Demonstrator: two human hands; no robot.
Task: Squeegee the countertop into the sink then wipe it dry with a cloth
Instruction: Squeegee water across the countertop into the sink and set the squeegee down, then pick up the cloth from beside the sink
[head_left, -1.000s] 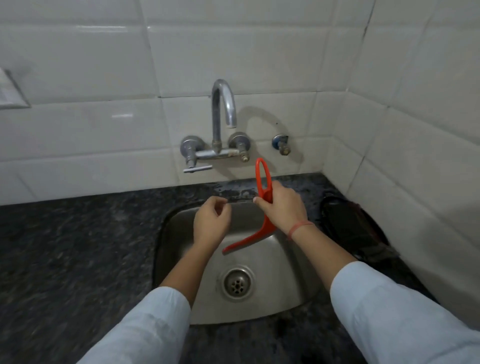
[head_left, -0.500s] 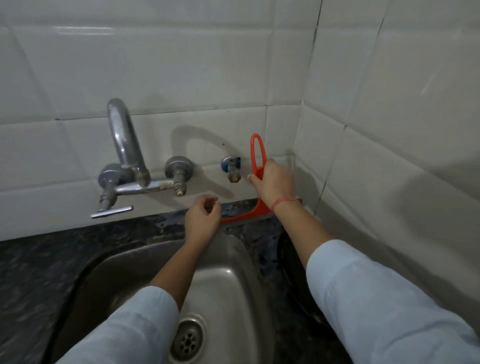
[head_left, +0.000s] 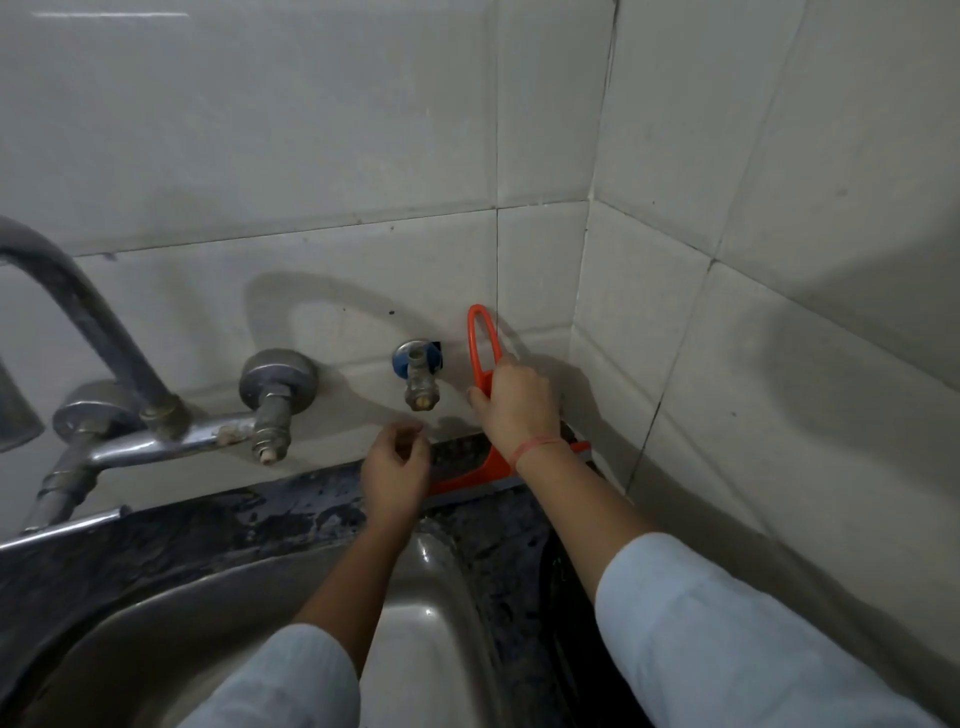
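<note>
My right hand (head_left: 514, 405) has its grip closed around the handle of the orange squeegee (head_left: 480, 358), a little right of the frame's centre. The handle's loop stands upright above my fist, close against the wall tiles (head_left: 363, 130). Below my wrist, which wears a thin red thread (head_left: 537, 446), the blade runs left and right along the back strip of the dark tabletop (head_left: 234, 525), where it meets the wall; I cannot tell whether the edge presses flat on the stone, since my forearm covers part of it.

My left hand (head_left: 396, 473) sits just left of the blade, at the frame's centre, fingers loosely curled and holding nothing. Its fingertips are near the blade's left end; whether they touch it is unclear.

Just left of the loop, a small tap (head_left: 420, 374) with a blue collar sticks out of the wall. Further left, the big steel faucet (head_left: 156, 415) fills the middle left of the frame, its spout arching out past the left edge.

The sink (head_left: 431, 613) spreads across the lower left, its rim passing under my left forearm. The tabletop looks wet and patchy between sink and wall. Pale sleeves (head_left: 727, 639) cover both my arms at the bottom.
</note>
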